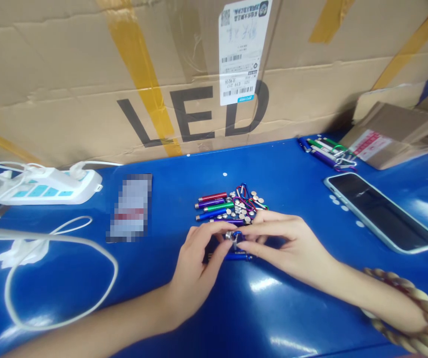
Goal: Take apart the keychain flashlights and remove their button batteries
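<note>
One silver cap (228,234) is pinched by the left hand (192,266), one blue clip (238,233) by the right hand (298,243), above the table (172,199). One blue tube (238,257) is seen near the fingertips; five coloured tubes (218,207) are laid beyond.

Table (273,318), glossy blue. Just beyond the grip: slim metal tubes (218,207), carabiners (252,200), button cells (261,200). Just nearer: blue tube (238,257). Left of grip: white power strip (50,195), looped cable (114,271), pixelated slab (130,214). Right of grip: cased smartphone (381,211), pale discs (344,208); farther beyond, tubes with carabiners (324,158), cardboard box (389,132).
</note>
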Tool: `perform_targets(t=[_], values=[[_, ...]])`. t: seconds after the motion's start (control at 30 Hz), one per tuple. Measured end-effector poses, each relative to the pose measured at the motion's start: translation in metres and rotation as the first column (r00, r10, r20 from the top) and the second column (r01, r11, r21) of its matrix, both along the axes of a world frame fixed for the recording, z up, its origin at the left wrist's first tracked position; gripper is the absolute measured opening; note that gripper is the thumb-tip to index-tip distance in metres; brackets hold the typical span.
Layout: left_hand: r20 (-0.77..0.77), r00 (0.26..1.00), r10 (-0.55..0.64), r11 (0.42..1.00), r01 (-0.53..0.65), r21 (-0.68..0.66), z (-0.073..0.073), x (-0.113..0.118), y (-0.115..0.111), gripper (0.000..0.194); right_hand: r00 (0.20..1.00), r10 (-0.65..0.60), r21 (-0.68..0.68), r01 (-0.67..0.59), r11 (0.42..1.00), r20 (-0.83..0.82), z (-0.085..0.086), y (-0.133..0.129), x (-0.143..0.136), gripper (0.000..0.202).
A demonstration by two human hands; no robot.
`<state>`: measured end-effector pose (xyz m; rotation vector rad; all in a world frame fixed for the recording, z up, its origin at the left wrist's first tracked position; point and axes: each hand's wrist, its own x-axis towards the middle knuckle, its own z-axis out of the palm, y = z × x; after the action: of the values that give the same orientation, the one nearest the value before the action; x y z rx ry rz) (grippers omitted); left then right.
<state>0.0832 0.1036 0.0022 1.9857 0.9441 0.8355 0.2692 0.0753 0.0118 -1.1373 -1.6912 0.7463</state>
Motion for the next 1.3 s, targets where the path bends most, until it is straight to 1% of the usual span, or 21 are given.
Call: perform_targets(t=[0.1, 0.2, 0.3, 0.47, 0.6, 0.73, 0.83, 0.97, 1.13, 1.2, 1.3], values=[[0.015, 1.0, -0.025, 0.999, 0.024, 0.037, 0.0026, -0.001, 0.0003, 0.016, 0.999, 0.008, -0.04, -0.01, 0.999, -0.035, -0.0005, -0.0006, 0.0006, 0.007], [0.037, 0.998, -0.042, 0.998, 0.04, 0.051, 0.0038, -0.0026, -0.0001, 0.017, 0.999, -0.018, -0.067, 0.016, 0.998, -0.032, -0.0009, -0.0008, 0.0013, 0.008], [0.053, 0.998, -0.04, 0.998, 0.038, 0.042, 0.0032, -0.0028, 0.0002, 0.022, 0.999, -0.037, -0.068, 0.036, 0.997, -0.018, -0.0004, -0.001, 0.0017, 0.008], [0.054, 0.997, -0.054, 0.998, 0.052, 0.025, 0.0001, -0.0002, 0.0022, 0.018, 1.0, -0.009, -0.075, 0.01, 0.997, 0.019, 0.0018, -0.0019, 0.0022, 0.006], [0.087, 0.996, -0.022, 1.0, 0.024, -0.02, -0.0024, 0.0008, 0.0024, 0.025, 0.999, -0.034, -0.056, 0.035, 0.998, 0.01, 0.0023, -0.0021, 0.0014, 0.006], [0.083, 0.996, -0.025, 0.999, 0.027, -0.019, -0.0012, 0.0007, 0.0025, 0.02, 1.0, -0.006, -0.014, 0.006, 1.0, -0.018, 0.0027, -0.0017, 0.0005, 0.005], [0.1, 0.994, -0.037, 0.999, 0.039, -0.014, 0.0, 0.0007, 0.0025, 0.02, 1.0, -0.008, -0.019, 0.008, 1.0, -0.006, 0.0026, -0.0015, 0.0005, 0.005], [0.097, 0.995, -0.007, 1.0, 0.007, 0.001, -0.0006, 0.0018, 0.0027, 0.02, 0.999, -0.036, -0.046, 0.036, 0.998, 0.008, 0.0021, -0.0017, 0.0004, 0.006], [0.084, 0.996, 0.028, 0.999, -0.027, -0.019, -0.0017, 0.0024, 0.0019, 0.019, 1.0, -0.023, -0.011, 0.023, 1.0, 0.02, 0.0017, -0.0033, -0.0003, 0.004], [0.087, 0.996, 0.037, 0.999, -0.035, -0.023, -0.0018, 0.0024, 0.0017, 0.015, 1.0, -0.017, 0.001, 0.017, 1.0, 0.023, 0.0014, -0.0037, -0.0006, 0.004], [0.111, 0.994, 0.018, 1.0, -0.015, -0.025, -0.0016, 0.0033, 0.0029, 0.007, 1.0, -0.008, 0.0, 0.008, 1.0, 0.023, 0.0011, -0.0037, -0.0013, 0.003]])
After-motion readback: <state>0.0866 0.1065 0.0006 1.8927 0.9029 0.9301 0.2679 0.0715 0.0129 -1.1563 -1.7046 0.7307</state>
